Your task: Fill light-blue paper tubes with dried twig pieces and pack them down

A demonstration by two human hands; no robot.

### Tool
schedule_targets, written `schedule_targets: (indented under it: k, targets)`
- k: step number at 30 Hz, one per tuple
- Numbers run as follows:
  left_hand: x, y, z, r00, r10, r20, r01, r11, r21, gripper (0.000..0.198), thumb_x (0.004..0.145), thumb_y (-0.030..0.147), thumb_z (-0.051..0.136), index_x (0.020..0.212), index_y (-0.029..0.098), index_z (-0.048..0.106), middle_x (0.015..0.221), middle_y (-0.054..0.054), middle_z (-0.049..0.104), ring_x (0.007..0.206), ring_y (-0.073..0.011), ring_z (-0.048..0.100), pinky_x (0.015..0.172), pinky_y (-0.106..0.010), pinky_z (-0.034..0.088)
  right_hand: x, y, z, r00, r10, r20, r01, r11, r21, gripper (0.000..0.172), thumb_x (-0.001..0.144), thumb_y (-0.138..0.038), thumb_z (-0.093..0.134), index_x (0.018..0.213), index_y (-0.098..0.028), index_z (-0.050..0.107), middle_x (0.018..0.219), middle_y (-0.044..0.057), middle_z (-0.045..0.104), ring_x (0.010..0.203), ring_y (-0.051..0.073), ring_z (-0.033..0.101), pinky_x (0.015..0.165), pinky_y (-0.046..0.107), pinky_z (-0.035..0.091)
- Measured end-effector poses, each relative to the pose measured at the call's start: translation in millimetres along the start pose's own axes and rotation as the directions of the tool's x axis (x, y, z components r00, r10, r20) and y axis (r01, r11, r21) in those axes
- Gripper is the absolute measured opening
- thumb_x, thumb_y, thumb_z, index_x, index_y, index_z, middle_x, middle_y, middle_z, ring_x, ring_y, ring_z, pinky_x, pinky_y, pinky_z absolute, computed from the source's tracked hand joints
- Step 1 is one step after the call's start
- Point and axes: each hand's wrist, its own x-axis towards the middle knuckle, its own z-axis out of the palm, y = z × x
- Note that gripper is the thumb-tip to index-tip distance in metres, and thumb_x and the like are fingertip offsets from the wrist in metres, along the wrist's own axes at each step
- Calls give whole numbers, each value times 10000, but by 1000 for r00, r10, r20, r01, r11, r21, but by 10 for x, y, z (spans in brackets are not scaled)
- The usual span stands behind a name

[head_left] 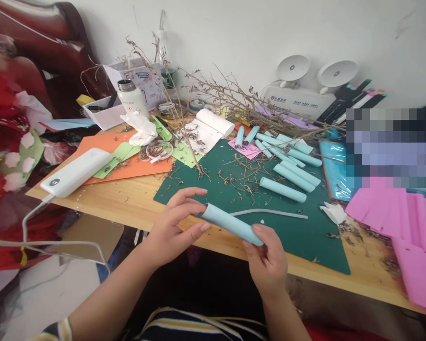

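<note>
A rolled light blue paper tube (230, 222) is held above the table's front edge, slanting down to the right. My right hand (269, 258) grips its lower right end between thumb and fingers. At the upper left end, my left hand (177, 225) has its fingers apart, with a fingertip at the tube's opening; whether it presses on the tube I cannot tell. Behind lies a green cutting mat (220, 189), where more blue paper tubes (283, 189) are scattered among dry twig bits. A pale glue stick (277, 213) rests on the mat just beyond the held tube.
Dry branches (234, 94) stretch across the back. A white power bank (76, 171) with a cable lies at left, near orange paper (145, 166) and an uncapped bottle (132, 97). Pink crepe paper (383, 208) hangs over the right edge. A white router (298, 99) stands behind.
</note>
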Motion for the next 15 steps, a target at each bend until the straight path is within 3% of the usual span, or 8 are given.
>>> schedule_targets:
  k: [3,8,11,15]
  targets:
    - [7,11,3,999,-37,34,34,996,81,98,735,229,544,798,162,579,993,-108,531,1041,-241,452,802,-360,450,9,-42,-10,992,-126,11,127,987,-94,495,692,-16,500,1099,-294,450,880,50,522,780,164,536,585,323,499]
    - [-14,-5,6,997,-68,23,64,989,132,116,727,254,551,782,164,599,1037,-113,514,1006,-240,474,805,-376,444,-38,-63,-2,978,-204,-28,196,963,-187,492,674,13,486,1059,-294,478,906,53,499,787,163,540,578,320,503]
    - [-23,8,-2,989,-138,55,134,989,68,112,725,260,555,760,168,606,1034,-105,520,1031,-247,460,808,-370,443,-67,-50,8,970,-240,-30,230,954,-192,521,659,35,494,1066,-290,479,925,53,488,802,161,543,572,306,509]
    - [-17,10,-38,946,-224,235,263,953,-151,176,739,310,534,811,169,611,1154,-111,466,1080,-258,434,795,-353,456,-77,-37,12,965,-260,-19,252,949,-192,554,656,40,502,1094,-298,459,934,59,477,800,159,541,555,302,516]
